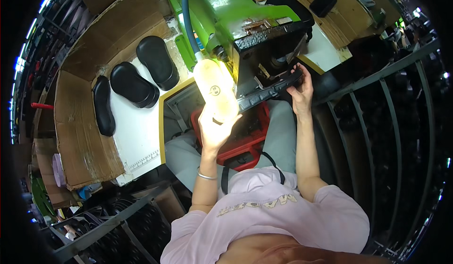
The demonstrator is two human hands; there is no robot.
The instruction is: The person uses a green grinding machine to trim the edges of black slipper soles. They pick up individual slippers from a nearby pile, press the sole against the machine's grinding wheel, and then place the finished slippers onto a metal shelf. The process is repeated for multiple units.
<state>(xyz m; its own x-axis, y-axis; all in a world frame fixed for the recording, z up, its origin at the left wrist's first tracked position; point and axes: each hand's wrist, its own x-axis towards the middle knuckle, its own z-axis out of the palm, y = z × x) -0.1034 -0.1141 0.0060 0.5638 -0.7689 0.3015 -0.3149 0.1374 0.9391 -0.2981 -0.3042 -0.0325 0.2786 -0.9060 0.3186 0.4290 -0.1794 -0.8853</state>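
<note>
A worker's hands hold a black shoe sole (270, 92) under a green machine (236, 9).

The left hand (214, 127) grips the sole's near end, under a glowing lamp (216, 88); the right hand (299, 92) clasps its far end at the machine's dark head. Below sits a red crate (245, 144), its contents unclear. Three black soles (134, 82) lie on a white table (134, 132) walled by brown cardboard (80, 141); grey metal railing (401, 103) stands to the right.

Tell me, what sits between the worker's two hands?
In the head view, a long black shoe sole spans from the left hand to the right hand, under the green machine; both hands grip it.
</note>
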